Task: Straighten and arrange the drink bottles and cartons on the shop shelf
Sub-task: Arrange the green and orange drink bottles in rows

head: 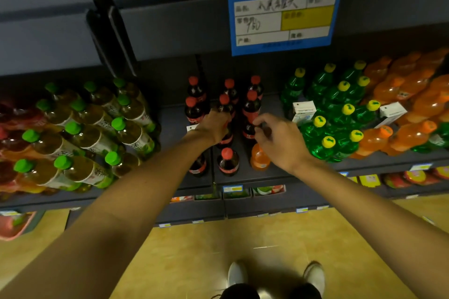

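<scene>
**Cola rows, mid-shelf — both hands in among the bottles**

Bottles of cola (227, 162) with red caps stand in loose rows at the middle of the shelf (272, 176), running from the back wall to the front edge. The left hand (213, 126) reaches in from the front, fingers curled down round one of the cola bottles in the middle row, gripping it near the shoulder. The right hand (277, 138) hovers just beside the right-hand row, thumb and forefinger drawn together at the neck of a dark bottle; whether they actually pinch it I cannot tell.

A single orange bottle (260, 156) stands at the front edge beneath the right hand, apart from the orange stock (410, 94) toward the shelf's right end — probably misplaced. Two white cartons (303, 110) sit wedged among the green bottles (340, 109).

Full plastic bottles like these should be fairly heavy and stiff, with smooth sides, top-heavy when nudged. The neck or shoulder just under the cap looks the surest hold; the cartons would be lighter and easier to crush.

Tea bottles with green caps (92, 128) lean at the shelf's left end. A blue price card (284, 16) hangs from the shelf above. Below, lower shelves and a yellowish tiled floor (194, 262); the light is dim.
</scene>
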The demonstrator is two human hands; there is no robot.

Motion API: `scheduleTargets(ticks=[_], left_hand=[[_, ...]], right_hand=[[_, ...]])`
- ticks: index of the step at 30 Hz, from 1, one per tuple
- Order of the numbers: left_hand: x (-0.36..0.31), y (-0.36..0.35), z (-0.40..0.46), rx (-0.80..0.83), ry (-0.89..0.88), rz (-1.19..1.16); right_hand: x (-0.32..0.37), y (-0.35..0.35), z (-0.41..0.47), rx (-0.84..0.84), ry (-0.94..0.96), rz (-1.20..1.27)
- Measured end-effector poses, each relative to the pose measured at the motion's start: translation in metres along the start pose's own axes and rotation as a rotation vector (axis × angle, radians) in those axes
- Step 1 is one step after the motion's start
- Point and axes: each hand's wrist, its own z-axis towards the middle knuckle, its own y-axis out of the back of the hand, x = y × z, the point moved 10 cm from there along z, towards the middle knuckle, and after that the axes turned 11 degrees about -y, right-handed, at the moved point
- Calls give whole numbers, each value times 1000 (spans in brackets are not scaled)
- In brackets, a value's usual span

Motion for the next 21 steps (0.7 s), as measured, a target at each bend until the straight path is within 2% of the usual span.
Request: scheduleTargets(ticks=[5, 14, 21], left_hand=[[1, -12, 9, -9, -6, -39], [12, -2, -8, 47, -21, -22], [66, 15, -43, 17, 142, 203]], right_hand=[[-7, -4, 1, 12, -25, -11], [23, -11, 4, -2, 13, 51], [43, -18, 7, 8, 16, 35]])
